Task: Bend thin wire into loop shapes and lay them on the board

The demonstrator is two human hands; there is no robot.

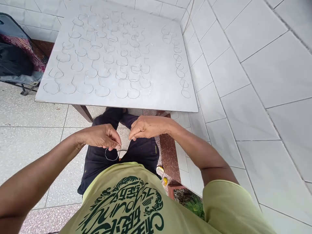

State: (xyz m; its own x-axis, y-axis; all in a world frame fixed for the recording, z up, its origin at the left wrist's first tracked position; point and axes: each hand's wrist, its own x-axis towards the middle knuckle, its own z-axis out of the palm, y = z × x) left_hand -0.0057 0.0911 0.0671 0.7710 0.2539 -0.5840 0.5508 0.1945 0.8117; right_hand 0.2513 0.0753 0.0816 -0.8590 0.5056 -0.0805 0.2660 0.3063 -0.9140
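My left hand [101, 136] pinches a thin wire loop [111, 154] at its fingertips, and the loop hangs below them over my lap. My right hand [146, 127] sits just to the right, its fingertips pinched close to my left hand's. Whether those fingers hold wire is too fine to see. Ahead, beyond both hands, a white board tabletop [158, 94] carries several bent wire pieces [102, 92] in rows, and more form a column [179, 58] near its right edge.
Dark trousers [143, 152] cover my lap below my hands. Small yellow pieces [160, 169] lie on a reddish ledge [169, 156] to the right. White tiles [253, 97] cover the right side, and a chair with dark fabric [17, 55] stands at left.
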